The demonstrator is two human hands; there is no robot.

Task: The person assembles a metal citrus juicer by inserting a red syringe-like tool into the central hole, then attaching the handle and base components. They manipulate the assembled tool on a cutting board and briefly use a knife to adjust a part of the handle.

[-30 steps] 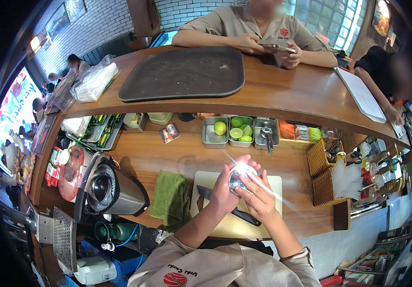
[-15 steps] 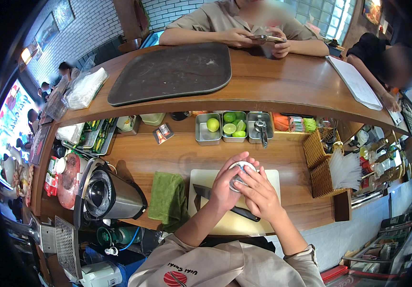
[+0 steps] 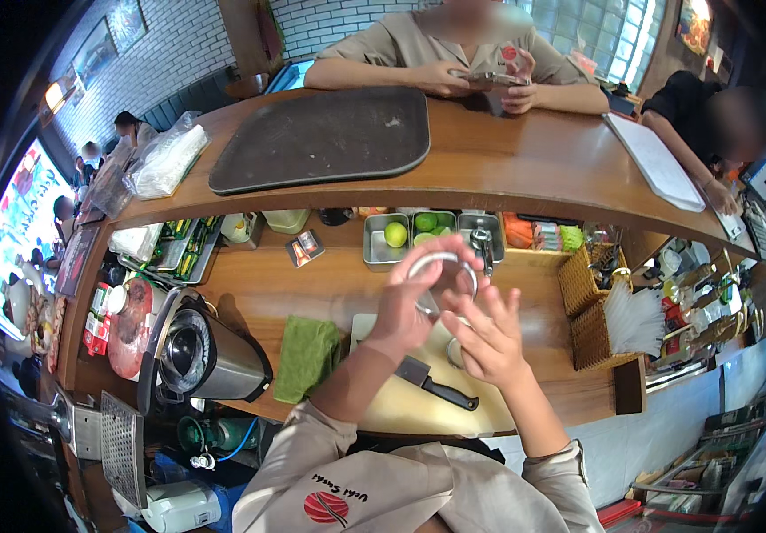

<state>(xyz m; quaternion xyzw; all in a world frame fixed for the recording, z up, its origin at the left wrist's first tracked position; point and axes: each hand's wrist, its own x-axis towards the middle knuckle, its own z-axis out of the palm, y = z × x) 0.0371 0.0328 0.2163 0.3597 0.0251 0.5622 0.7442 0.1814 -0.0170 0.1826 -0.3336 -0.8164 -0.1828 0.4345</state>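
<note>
My left hand point(image 3: 403, 311) is raised above the cutting board point(image 3: 401, 410), its fingers curled around a see-through round piece with a pale rim point(image 3: 474, 282), which could be a lid or a glass. Spread fingers show on my right hand point(image 3: 492, 345), close beside that piece, with nothing visible in its grasp. A small round silvery thing point(image 3: 454, 352) sits at the board, partly hidden by my right hand. On the board lies a black-handled knife point(image 3: 450, 394), its blade partly covered by my left forearm.
Left of the board lie a green cloth point(image 3: 306, 360) and a steel juicer-like machine point(image 3: 214, 351). Behind are metal tins point(image 3: 386, 253) with limes and a squeezer point(image 3: 482, 244). Wicker baskets point(image 3: 592, 322) with straws stand right. A dark tray point(image 3: 321, 138) rests on the raised counter; a person holds a phone there.
Both hands have drawn apart. My left hand has lifted the round rimmed piece, while my right hand has opened. The small silvery round thing now shows beside the right hand.
</note>
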